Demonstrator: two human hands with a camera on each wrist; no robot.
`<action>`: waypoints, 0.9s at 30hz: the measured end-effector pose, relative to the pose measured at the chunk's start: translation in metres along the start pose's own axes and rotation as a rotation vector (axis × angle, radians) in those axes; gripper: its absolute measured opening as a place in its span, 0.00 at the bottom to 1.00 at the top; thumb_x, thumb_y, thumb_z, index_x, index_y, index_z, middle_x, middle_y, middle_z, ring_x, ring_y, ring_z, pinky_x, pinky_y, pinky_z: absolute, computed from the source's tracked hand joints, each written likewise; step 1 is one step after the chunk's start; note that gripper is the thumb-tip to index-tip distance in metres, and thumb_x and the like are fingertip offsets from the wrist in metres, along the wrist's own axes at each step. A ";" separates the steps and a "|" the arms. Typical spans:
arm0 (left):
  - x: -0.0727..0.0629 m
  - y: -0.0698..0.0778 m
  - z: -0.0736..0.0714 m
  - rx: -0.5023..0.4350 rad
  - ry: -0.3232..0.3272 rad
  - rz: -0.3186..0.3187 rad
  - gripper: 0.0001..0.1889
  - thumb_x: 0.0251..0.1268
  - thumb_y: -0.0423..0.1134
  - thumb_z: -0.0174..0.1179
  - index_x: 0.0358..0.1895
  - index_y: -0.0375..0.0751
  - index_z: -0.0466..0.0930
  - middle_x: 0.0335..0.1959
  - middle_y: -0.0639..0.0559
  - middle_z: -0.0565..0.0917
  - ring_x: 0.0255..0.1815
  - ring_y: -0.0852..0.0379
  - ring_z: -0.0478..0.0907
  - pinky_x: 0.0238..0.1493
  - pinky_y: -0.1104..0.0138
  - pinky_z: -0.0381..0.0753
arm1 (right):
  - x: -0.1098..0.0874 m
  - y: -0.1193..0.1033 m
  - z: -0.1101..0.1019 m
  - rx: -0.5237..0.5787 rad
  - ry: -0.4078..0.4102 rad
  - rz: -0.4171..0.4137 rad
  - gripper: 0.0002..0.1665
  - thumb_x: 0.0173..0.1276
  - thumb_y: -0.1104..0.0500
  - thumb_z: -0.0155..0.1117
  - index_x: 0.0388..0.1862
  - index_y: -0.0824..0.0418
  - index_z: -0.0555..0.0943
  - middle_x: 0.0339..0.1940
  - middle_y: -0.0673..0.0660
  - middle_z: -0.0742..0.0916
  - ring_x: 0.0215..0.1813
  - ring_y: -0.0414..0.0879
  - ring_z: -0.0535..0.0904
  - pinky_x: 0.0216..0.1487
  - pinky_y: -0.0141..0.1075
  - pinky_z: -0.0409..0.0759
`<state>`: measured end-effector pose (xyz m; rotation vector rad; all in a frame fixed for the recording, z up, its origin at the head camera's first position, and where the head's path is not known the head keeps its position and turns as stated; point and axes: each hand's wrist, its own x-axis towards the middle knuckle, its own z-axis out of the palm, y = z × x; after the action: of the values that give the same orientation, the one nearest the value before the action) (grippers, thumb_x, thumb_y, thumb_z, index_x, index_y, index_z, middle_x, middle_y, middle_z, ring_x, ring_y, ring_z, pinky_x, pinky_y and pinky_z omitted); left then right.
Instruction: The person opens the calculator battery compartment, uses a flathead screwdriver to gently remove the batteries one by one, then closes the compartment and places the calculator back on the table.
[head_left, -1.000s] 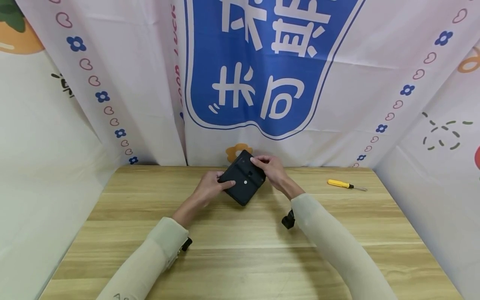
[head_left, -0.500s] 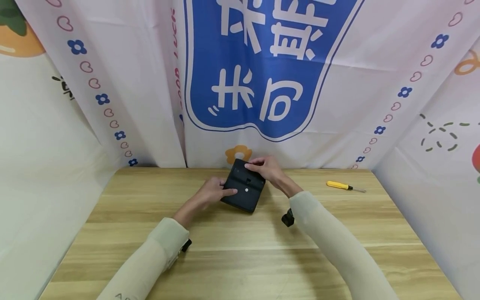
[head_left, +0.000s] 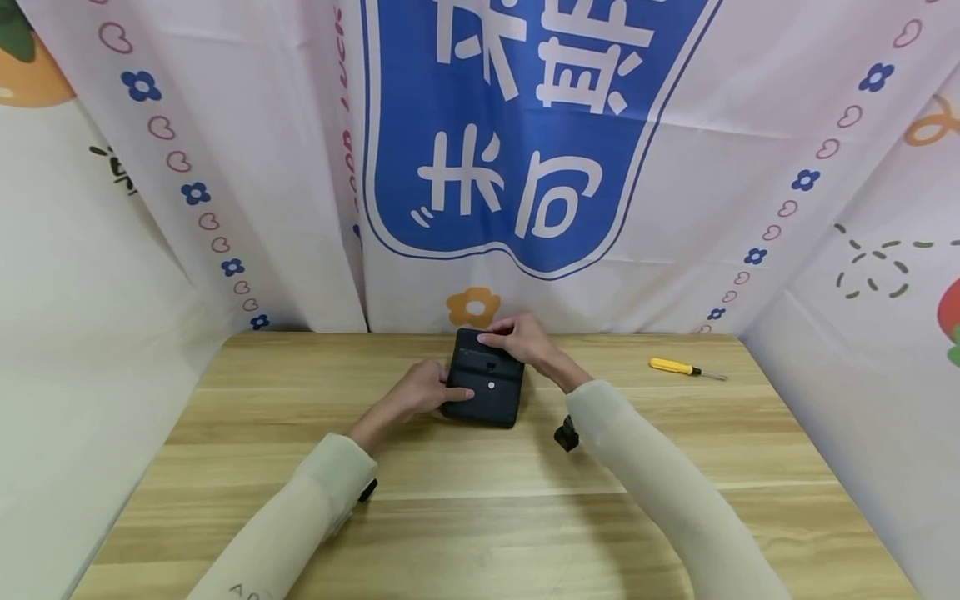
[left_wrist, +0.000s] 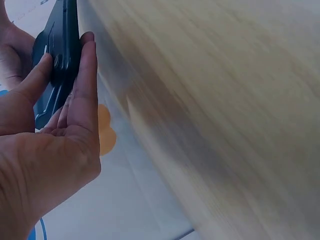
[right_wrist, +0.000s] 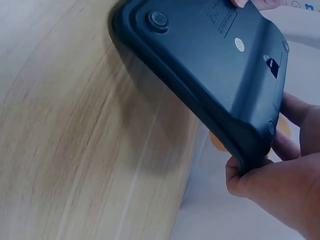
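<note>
On the left, a white cloth wall [head_left: 82, 275] is showing part of an orange fruit print [head_left: 37, 75]. The left sleeve [head_left: 288, 521] is reaching in over the wood-grain table [head_left: 480, 533], and a small black object [head_left: 367, 489] is poking out beside its cuff. The left hand [head_left: 422, 390] is gripping the left edge of a black device [head_left: 486, 377], its thumb lying on the upturned face and its fingers supporting the other side, so it is closing only as far as the device's thickness allows.

The device is sitting between the two hands near the table's far edge, in front of an orange flower print [head_left: 473, 307] on the back cloth [head_left: 420, 292]. It seems to be hanging just clear of the wood, though the near edge is hard to judge. Its face is bearing a round white sticker [head_left: 491, 385], a small dark slot [right_wrist: 272, 67], a round foot [right_wrist: 159, 20] and printed lettering [right_wrist: 222, 20].

The right hand [head_left: 525, 340] is pinching the far right corner, its thumb on the face and its fingers going behind the edge. Below it, another black piece [head_left: 567, 434] is projecting beside the right sleeve [head_left: 667, 483]. Farther right, a yellow-handled screwdriver [head_left: 687, 368] is lying on the table, well apart from both hands, its shaft pointing right.
</note>
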<state>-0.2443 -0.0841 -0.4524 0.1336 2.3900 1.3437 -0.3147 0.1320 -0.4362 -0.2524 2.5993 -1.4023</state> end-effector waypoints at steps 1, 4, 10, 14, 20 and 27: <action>0.000 -0.001 -0.001 0.007 -0.001 0.003 0.13 0.71 0.39 0.72 0.34 0.30 0.89 0.30 0.44 0.90 0.28 0.51 0.89 0.32 0.60 0.91 | 0.000 -0.001 0.001 -0.010 0.002 -0.004 0.17 0.71 0.48 0.77 0.51 0.58 0.93 0.47 0.54 0.92 0.48 0.48 0.85 0.49 0.38 0.82; 0.001 -0.001 -0.002 0.047 -0.002 0.004 0.14 0.70 0.40 0.73 0.32 0.31 0.89 0.28 0.44 0.89 0.27 0.50 0.89 0.31 0.61 0.90 | 0.000 -0.003 0.004 -0.050 0.018 -0.021 0.16 0.71 0.49 0.77 0.50 0.58 0.93 0.45 0.54 0.92 0.46 0.48 0.85 0.47 0.38 0.82; 0.003 -0.001 -0.002 0.210 0.017 -0.016 0.19 0.69 0.46 0.74 0.25 0.35 0.86 0.21 0.45 0.87 0.21 0.51 0.88 0.26 0.64 0.87 | 0.005 -0.002 0.009 -0.100 0.028 -0.066 0.14 0.71 0.51 0.76 0.48 0.59 0.93 0.44 0.54 0.92 0.45 0.47 0.85 0.47 0.37 0.83; 0.004 0.001 -0.001 0.313 0.038 -0.013 0.22 0.68 0.50 0.75 0.23 0.36 0.85 0.18 0.44 0.86 0.19 0.52 0.86 0.20 0.69 0.79 | 0.006 0.000 0.009 -0.107 0.020 -0.082 0.13 0.72 0.53 0.76 0.50 0.59 0.93 0.45 0.55 0.92 0.47 0.48 0.85 0.49 0.39 0.83; 0.003 0.001 0.002 0.401 0.061 -0.002 0.20 0.65 0.52 0.76 0.38 0.36 0.86 0.16 0.45 0.85 0.17 0.52 0.85 0.16 0.71 0.69 | 0.007 0.002 0.014 -0.139 0.020 -0.081 0.13 0.71 0.53 0.77 0.50 0.58 0.93 0.48 0.55 0.93 0.51 0.48 0.86 0.53 0.40 0.83; -0.001 0.001 0.002 0.479 0.082 -0.001 0.22 0.64 0.56 0.76 0.31 0.39 0.84 0.14 0.48 0.84 0.15 0.55 0.83 0.16 0.71 0.68 | 0.008 0.004 0.020 -0.167 0.005 -0.105 0.12 0.72 0.54 0.75 0.50 0.58 0.93 0.48 0.55 0.93 0.50 0.48 0.86 0.52 0.40 0.83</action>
<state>-0.2428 -0.0819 -0.4523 0.2100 2.7374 0.7636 -0.3181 0.1166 -0.4511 -0.4138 2.7467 -1.2186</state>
